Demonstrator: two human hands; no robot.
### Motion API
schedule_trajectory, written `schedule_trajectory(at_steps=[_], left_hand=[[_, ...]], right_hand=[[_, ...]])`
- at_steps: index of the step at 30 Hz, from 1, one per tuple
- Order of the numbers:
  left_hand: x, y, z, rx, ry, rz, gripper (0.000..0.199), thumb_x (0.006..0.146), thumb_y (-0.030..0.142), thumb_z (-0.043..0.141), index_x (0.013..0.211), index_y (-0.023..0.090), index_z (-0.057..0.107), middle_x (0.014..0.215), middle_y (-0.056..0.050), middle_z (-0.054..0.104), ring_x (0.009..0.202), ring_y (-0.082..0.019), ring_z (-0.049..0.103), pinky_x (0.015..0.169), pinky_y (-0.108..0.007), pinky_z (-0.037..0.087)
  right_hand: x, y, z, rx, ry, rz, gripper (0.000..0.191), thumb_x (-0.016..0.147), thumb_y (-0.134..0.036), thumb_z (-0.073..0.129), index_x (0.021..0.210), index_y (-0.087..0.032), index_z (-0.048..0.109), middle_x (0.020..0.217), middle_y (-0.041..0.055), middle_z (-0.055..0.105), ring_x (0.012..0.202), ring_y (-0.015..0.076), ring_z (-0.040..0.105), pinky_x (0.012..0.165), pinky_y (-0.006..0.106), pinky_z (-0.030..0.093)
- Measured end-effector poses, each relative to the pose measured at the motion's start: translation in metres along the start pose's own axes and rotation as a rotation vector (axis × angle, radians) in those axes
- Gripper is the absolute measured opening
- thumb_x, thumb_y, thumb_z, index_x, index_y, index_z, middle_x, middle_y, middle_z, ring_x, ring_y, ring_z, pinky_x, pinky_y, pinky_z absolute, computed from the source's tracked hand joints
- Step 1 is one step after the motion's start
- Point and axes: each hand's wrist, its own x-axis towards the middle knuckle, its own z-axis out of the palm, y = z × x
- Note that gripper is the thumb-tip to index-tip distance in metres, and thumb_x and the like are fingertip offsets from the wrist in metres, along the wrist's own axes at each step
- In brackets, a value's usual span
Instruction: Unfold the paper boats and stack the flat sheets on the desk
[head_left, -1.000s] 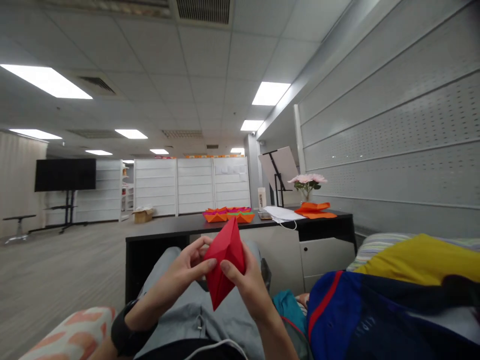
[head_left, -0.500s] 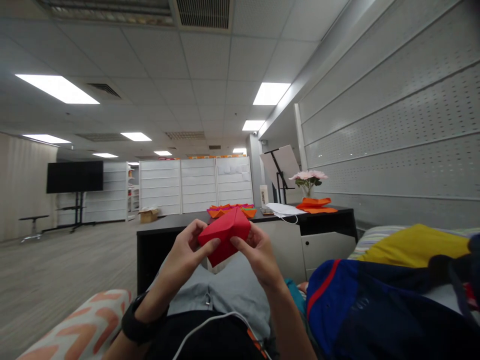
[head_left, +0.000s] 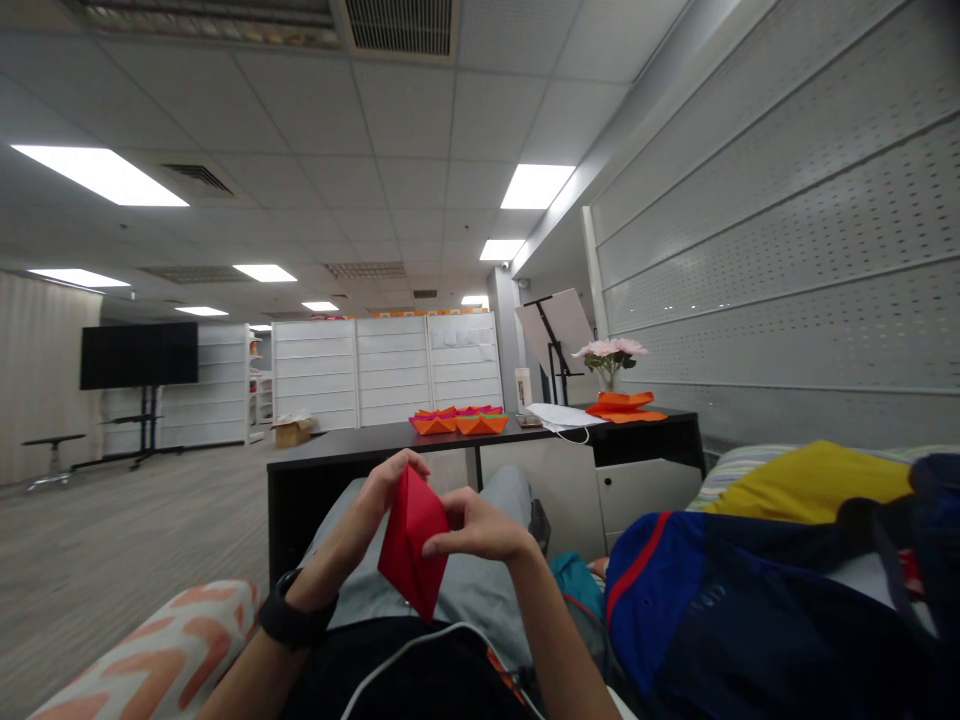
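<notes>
A folded piece of red paper (head_left: pixel 414 545) is held up above my lap, tilted with one corner pointing down. My left hand (head_left: pixel 390 485) grips its upper left edge, the fingers curled behind it and partly hidden. From the right, my right hand (head_left: pixel 476 527) pinches the paper, thumb on the near face and the other fingers behind the right edge. Several folded paper pieces (head_left: pixel 457 422) in orange, pink and green sit on the dark cabinet top beyond my hands.
The dark low cabinet (head_left: pixel 352 446) stands in front of my knees. On it are orange paper (head_left: pixel 622 405), a white face mask (head_left: pixel 564 417) and a flower vase (head_left: pixel 609 360). To the right lie a blue bag (head_left: pixel 675 590) and a yellow cushion (head_left: pixel 814 482). A white cable (head_left: pixel 405 648) crosses my lap.
The red paper has been turned from a wide, boxy view to a narrow upright one and lowered slightly. My right hand has moved lower and left, now reaching across sideways.
</notes>
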Motion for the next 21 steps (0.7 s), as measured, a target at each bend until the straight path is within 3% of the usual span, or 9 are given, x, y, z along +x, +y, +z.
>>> schedule_trajectory(at_steps=[4,7,10,14,17,21], left_hand=[[-0.01,-0.004,-0.005,-0.098,-0.027,-0.051,0.037,0.086,0.055,0.06,0.097,0.02,0.06,0.087,-0.003,0.064,0.082,-0.021,0.061,0.076,-0.03,0.049],[-0.03,-0.011,0.001,-0.256,-0.094,-0.104,0.046,0.077,0.05,0.075,0.108,0.019,0.062,0.105,-0.008,0.069,0.099,-0.026,0.064,0.089,-0.035,0.049],[-0.054,-0.02,0.013,-0.433,-0.117,-0.142,0.054,0.073,0.05,0.08,0.114,0.018,0.065,0.114,-0.011,0.07,0.104,-0.029,0.066,0.093,-0.039,0.049],[-0.072,-0.022,0.022,-0.365,-0.056,-0.154,0.052,0.068,0.037,0.087,0.112,0.016,0.07,0.105,-0.011,0.075,0.1,-0.03,0.068,0.089,-0.037,0.052],[-0.074,-0.016,0.019,-0.331,0.005,-0.112,0.045,0.071,0.04,0.085,0.108,0.015,0.073,0.1,-0.01,0.076,0.094,-0.029,0.069,0.082,-0.034,0.053],[-0.074,-0.01,0.014,-0.326,0.055,-0.022,0.038,0.08,0.045,0.076,0.107,0.017,0.075,0.102,-0.008,0.075,0.1,-0.029,0.067,0.087,-0.034,0.053]], right_hand=[[-0.001,-0.001,-0.003,0.061,0.124,-0.047,0.036,0.072,-0.04,0.083,0.095,-0.016,0.07,0.082,-0.0013,0.068,0.074,0.0136,0.063,0.07,0.024,0.051],[-0.006,-0.002,-0.011,0.088,0.081,-0.049,0.043,0.07,-0.039,0.085,0.102,-0.017,0.067,0.088,-0.0006,0.068,0.079,0.0138,0.063,0.075,0.025,0.051],[-0.008,0.001,-0.015,0.113,0.002,-0.031,0.043,0.063,-0.034,0.091,0.092,-0.017,0.063,0.083,-0.0023,0.065,0.073,0.0114,0.061,0.069,0.022,0.05],[-0.008,-0.001,-0.011,0.107,-0.054,-0.016,0.045,0.053,-0.027,0.095,0.08,-0.017,0.06,0.077,-0.0036,0.063,0.068,0.0109,0.057,0.061,0.021,0.047],[-0.007,-0.006,-0.005,0.079,-0.101,-0.034,0.052,0.055,-0.035,0.094,0.094,-0.019,0.064,0.086,-0.0009,0.065,0.077,0.0144,0.06,0.068,0.024,0.05],[-0.004,-0.011,0.001,0.075,-0.088,-0.097,0.056,0.071,-0.05,0.084,0.114,-0.02,0.063,0.105,0.0046,0.067,0.094,0.0184,0.063,0.084,0.029,0.051]])
